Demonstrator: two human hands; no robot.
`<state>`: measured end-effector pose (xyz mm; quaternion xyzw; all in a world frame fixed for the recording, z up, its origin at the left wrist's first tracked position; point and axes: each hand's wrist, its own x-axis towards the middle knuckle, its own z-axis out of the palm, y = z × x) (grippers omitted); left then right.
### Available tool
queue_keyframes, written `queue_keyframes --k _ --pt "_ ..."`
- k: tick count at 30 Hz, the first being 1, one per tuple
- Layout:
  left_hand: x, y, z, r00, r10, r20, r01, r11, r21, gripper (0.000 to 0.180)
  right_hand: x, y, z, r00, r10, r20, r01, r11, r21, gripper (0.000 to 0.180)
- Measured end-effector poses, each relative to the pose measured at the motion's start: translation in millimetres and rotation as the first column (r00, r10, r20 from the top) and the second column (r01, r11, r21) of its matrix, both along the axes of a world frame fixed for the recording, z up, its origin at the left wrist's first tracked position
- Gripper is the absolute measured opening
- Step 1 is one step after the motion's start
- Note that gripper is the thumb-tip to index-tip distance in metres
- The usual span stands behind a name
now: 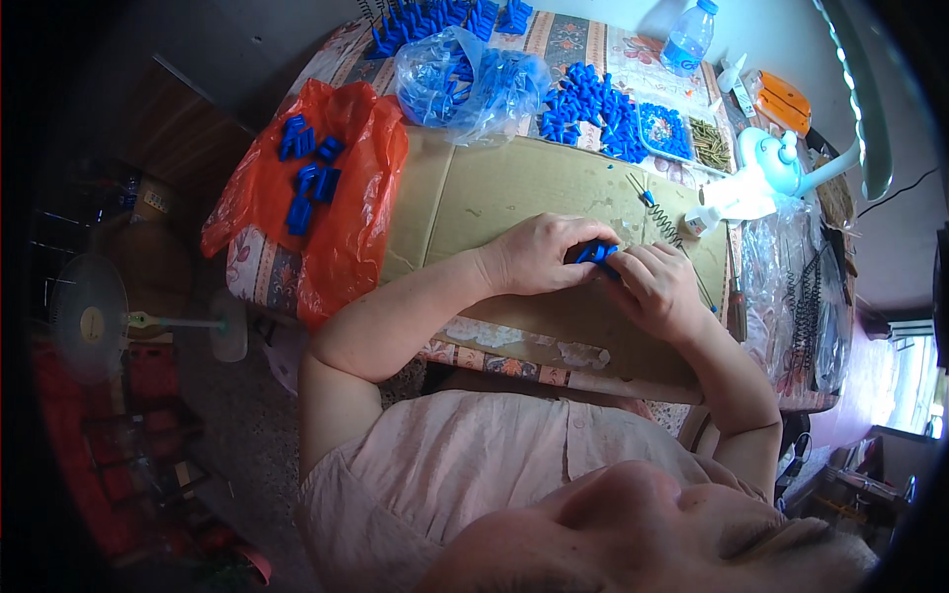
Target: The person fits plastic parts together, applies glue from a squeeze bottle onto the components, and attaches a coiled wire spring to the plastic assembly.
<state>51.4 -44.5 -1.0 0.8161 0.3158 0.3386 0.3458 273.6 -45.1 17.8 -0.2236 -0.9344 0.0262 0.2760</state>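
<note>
Over the cardboard sheet [484, 183] on the table [613, 49], the blue plastic part [597, 253] sits between the left hand [534, 257] and the right hand [660, 287], fingers of both closed on it. Main risk, judged: a slip, since little of the part shows between the fingertips and uneven pressure could twist it loose. Second risk: the dark coil spring [664, 224] lies just beyond the right hand; a knuckle nudge could roll it toward the white bottle [702, 220]. Underside of grip: hidden.
</note>
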Motion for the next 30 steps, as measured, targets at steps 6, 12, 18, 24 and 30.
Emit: queue_keyframes --k 6,12,18,24,30 --pt "-0.5 0.3 0.2 1.000 0.001 0.017 -0.001 1.000 -0.003 0.039 1.0 1.0 0.2 1.000 -0.007 0.008 0.007 1.000 -0.006 0.021" --pt "-1.4 -1.3 4.6 1.000 0.030 0.003 -0.030 0.999 -0.034 0.048 2.6 3.6 -1.8 0.999 0.005 -0.040 -0.005 1.000 -0.003 0.024" --pt "-0.5 -3.6 6.3 0.999 0.038 0.000 -0.038 0.992 -0.117 0.058 5.3 4.8 -0.3 0.998 -0.028 -0.050 0.027 1.000 -0.015 0.022" --pt "-1.2 -1.8 2.7 0.999 0.043 -0.018 -0.044 0.994 -0.095 0.055 4.5 5.0 1.1 0.998 -0.013 -0.053 0.013 1.000 -0.004 0.022" --pt "-0.8 -0.3 2.9 0.999 0.033 -0.015 -0.034 0.997 -0.063 0.050 5.2 5.5 -1.5 0.998 0.000 -0.058 -0.001 1.000 -0.023 0.022"
